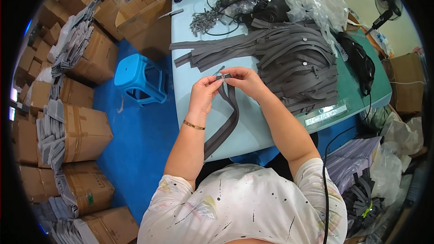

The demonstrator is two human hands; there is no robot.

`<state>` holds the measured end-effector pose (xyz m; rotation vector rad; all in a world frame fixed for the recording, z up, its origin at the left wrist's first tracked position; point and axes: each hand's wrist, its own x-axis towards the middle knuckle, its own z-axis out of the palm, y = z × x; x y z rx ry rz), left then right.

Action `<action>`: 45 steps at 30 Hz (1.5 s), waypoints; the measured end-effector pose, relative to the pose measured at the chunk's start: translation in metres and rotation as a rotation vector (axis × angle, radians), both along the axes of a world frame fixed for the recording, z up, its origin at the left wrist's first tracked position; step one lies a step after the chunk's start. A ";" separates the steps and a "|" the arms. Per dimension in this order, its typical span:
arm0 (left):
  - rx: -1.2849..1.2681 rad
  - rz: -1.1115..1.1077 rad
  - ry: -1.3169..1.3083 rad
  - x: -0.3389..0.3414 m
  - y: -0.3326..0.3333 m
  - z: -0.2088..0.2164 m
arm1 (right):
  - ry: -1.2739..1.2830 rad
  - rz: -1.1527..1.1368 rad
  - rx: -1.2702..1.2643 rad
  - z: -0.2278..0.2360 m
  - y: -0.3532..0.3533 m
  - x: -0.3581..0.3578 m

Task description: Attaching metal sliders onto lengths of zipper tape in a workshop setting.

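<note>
Both my hands are raised over the table's near left part, fingertips meeting. My left hand (202,91) pinches the end of a dark grey zipper tape (231,114). From the other side, my right hand (247,81) pinches at the same end. Between the fingertips sits a small shiny piece (223,77), possibly a zipper slider, largely covered by the fingers. The tape hangs in a loop from my fingers and trails over the table's near edge. To the right of my hands lies a large heap of grey zipper tapes (296,65), some stretching left across the table.
Behind the heap are a pile of small metal pieces (205,21), black bags (266,7) and clear plastic (316,0). A blue stool (140,79) stands left of the table (192,113). Cartons (88,131) line the left side. A fan (386,4) stands far right.
</note>
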<state>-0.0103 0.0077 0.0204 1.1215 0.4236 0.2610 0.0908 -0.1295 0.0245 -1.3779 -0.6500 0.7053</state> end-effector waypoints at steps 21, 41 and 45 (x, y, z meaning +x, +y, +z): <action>0.005 0.013 0.031 0.002 0.001 -0.004 | -0.027 -0.053 0.010 -0.002 0.004 -0.002; -0.033 -0.128 0.049 -0.002 -0.015 0.006 | 0.069 -0.022 0.142 -0.008 0.002 0.004; 0.046 -0.089 0.061 -0.001 -0.017 -0.001 | 0.036 -0.041 0.090 -0.008 0.001 0.005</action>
